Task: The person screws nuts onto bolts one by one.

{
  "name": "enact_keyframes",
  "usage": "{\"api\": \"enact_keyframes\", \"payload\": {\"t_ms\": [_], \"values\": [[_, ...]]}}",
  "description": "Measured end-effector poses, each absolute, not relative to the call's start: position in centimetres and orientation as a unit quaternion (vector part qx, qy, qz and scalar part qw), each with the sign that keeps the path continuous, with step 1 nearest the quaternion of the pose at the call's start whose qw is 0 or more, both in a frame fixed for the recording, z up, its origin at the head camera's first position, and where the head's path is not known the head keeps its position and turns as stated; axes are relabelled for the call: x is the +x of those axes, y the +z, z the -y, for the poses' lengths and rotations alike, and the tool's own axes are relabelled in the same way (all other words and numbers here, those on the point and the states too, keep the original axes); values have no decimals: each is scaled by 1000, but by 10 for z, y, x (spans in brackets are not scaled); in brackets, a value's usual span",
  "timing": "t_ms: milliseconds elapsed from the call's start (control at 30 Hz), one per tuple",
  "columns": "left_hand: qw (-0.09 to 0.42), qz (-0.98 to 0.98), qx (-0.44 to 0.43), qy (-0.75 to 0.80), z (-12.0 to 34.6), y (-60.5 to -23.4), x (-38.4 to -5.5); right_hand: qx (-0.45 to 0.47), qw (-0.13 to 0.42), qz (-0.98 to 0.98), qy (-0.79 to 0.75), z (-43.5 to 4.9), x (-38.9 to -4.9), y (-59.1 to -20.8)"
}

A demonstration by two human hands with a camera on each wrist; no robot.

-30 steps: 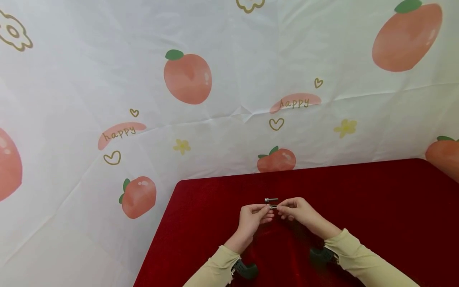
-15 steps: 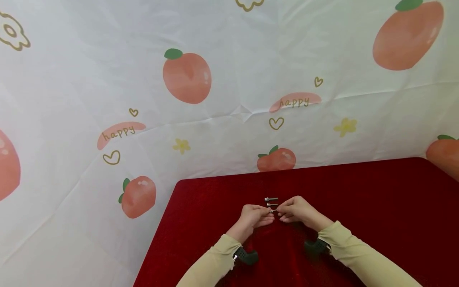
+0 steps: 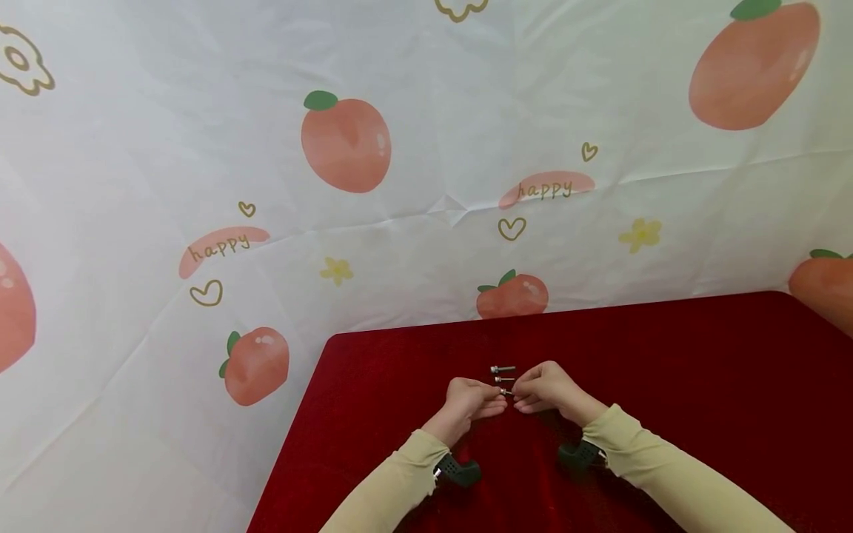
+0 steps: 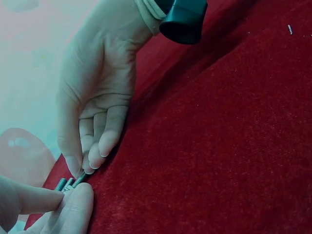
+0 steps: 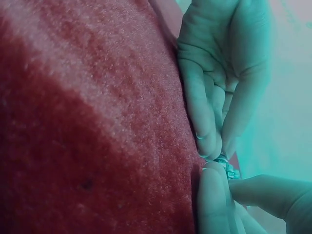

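Note:
Three metal bolts lie roughly parallel on the red cloth in the head view. The far bolt (image 3: 506,369) and the middle bolt (image 3: 506,379) have their heads to the left. Nearest me is a small bolt (image 3: 506,392), partly hidden by fingertips. My left hand (image 3: 466,403) pinches this near bolt at its head end. At its threaded end, my right hand (image 3: 552,389) pinches it between thumb and forefinger. The left wrist view shows its thread (image 4: 79,179) between both hands, with the other bolts' shank ends beside it.
A red velvety cloth (image 3: 666,385) covers the table. Behind it hangs a white curtain (image 3: 426,148) printed with peaches. Dark wrist devices (image 3: 460,471) sit under both sleeves. A tiny pale scrap (image 4: 290,29) lies on the cloth in the left wrist view.
Both hands have shifted slightly toward me with the near bolt, away from the other two. The middle bolt, earlier partly behind the fingers, now shows clearly.

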State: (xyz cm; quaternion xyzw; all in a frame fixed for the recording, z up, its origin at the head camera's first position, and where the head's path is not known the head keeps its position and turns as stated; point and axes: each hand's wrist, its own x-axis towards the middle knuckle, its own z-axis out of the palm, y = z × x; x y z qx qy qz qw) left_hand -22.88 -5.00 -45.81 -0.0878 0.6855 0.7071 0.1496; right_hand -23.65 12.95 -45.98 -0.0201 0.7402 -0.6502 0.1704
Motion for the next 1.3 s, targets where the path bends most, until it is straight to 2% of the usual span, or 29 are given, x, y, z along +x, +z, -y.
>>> {"api": "enact_keyframes", "payload": {"t_ms": [267,533,633,800,900,1067,1300], "values": [[150,-688,-84,705,51,-459,-226,-46,181,-720,-668,-140,-236,-464],[122,-733,15,669,71,-444,-225,-146,174,-771,-595,-171,-237,-444],[81,-774,61,625,85,-436,-233,-185,136,-833,-504,-180,-236,-433],[-50,-886,153,435,104,-423,-251,-237,40,-907,-345,-188,-238,-419],[-99,-923,175,327,111,-418,-262,-254,-4,-930,-267,-189,-241,-415],[-126,-953,178,210,120,-418,-276,-245,-59,-955,-158,-189,-248,-420],[-103,-973,171,113,124,-431,-292,-228,-85,-962,-124,-190,-256,-437]]}}
